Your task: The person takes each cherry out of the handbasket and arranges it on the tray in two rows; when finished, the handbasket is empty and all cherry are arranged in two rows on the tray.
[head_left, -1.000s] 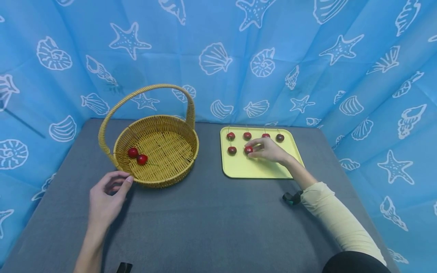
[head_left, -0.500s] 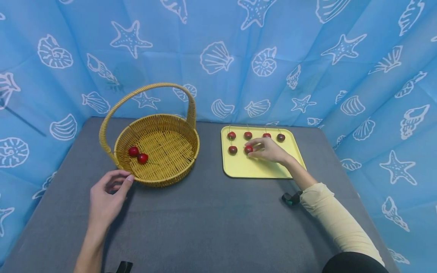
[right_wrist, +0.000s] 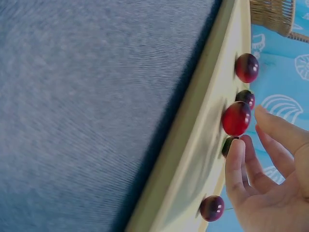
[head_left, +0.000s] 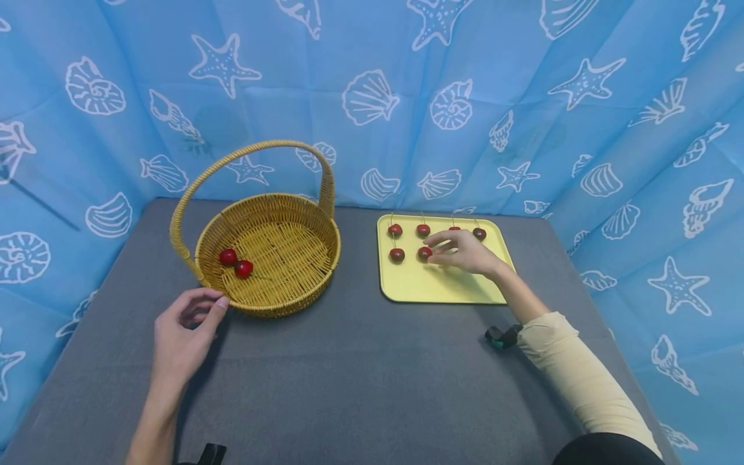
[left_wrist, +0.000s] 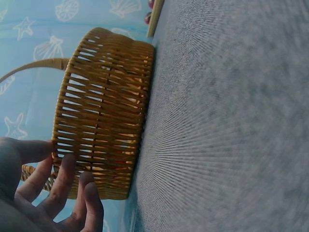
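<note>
A round yellow wicker basket point(head_left: 273, 258) with a tall handle stands at left, two red cherries point(head_left: 235, 263) lying inside. My left hand point(head_left: 183, 336) pinches its near rim between thumb and fingers, also seen with the hand point(left_wrist: 53, 193) in the left wrist view. On the yellow tray point(head_left: 433, 287), my right hand point(head_left: 465, 252) hovers with thumb and fingers spread by a cherry point(head_left: 425, 254) in the front row. In the right wrist view that cherry point(right_wrist: 236, 118) sits near the fingertips, apparently apart from them. Another cherry point(head_left: 397, 255) lies left of it.
Along the tray's back edge lie several more cherries point(head_left: 423, 230), one partly hidden by the right hand. A grey cloth point(head_left: 360, 374) covers the table. A blue curtain point(head_left: 372, 155) with white shell prints hangs behind. A dark strap point(head_left: 502, 337) hangs by the right sleeve.
My right hand has let go of the front-row cherry, spreading its fingers and shifting slightly right and up. The cherry remains on the tray. The left hand still holds the basket rim.
</note>
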{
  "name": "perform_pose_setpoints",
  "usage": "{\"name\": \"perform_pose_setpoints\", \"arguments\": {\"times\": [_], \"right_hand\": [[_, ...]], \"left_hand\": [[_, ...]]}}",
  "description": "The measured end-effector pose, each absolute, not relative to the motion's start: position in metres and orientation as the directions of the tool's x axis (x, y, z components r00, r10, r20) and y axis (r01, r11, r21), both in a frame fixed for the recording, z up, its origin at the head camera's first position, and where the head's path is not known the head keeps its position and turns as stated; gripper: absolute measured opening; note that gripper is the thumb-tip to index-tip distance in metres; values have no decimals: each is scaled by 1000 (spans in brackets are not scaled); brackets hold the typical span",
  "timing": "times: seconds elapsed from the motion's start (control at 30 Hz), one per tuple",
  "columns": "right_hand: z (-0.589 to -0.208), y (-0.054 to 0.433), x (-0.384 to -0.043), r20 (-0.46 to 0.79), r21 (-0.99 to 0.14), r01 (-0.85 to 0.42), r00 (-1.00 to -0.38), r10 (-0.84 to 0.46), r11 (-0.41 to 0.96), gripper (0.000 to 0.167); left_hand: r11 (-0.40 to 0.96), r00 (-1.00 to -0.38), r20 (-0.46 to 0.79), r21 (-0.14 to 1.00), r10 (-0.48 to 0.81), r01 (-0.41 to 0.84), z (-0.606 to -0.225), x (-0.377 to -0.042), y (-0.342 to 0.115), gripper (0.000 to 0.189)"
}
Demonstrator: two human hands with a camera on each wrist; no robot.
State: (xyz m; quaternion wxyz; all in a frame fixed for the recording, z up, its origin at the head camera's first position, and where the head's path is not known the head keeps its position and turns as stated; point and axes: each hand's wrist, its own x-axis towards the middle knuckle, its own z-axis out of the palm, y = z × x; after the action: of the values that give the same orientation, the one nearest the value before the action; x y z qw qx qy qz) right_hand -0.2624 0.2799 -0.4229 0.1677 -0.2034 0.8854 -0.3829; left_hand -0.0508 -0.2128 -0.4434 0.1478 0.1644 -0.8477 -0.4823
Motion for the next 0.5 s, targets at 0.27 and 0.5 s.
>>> {"name": "perform_pose_setpoints", "arguments": {"times": [0.27, 0.5], "right_hand": [[-411, 274, -262, -108, -726, -265, -867, -486, 634, 40], [-398, 262, -259, -119, -750, -245, -864, -490, 614, 44]], "left_hand": [[490, -902, 102, 862, -420, -131, -444, -51, -213, 24], [496, -903, 117, 861, -413, -115, -446, -51, -214, 23]]}}
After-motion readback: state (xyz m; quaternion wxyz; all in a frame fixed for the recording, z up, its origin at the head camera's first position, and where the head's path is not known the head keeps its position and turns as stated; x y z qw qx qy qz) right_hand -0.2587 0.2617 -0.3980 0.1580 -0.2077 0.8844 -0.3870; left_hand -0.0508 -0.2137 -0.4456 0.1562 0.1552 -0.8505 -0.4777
